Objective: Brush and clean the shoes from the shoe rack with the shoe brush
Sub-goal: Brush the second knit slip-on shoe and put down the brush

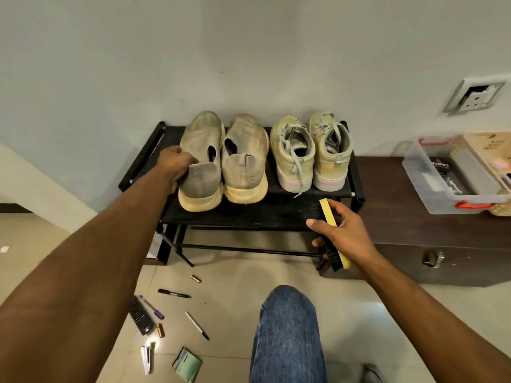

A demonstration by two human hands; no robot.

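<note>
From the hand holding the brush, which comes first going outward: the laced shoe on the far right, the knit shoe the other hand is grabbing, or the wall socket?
1. Far-right laced shoe, on the rack just above the right hand, which holds the brush.
2. Knit shoe, at the rack's left end, gripped by the left hand.
3. Wall socket, high on the wall at the right.

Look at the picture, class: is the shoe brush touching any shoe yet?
No. The right hand holds the shoe brush in front of the rack, apart from all four shoes.
</note>
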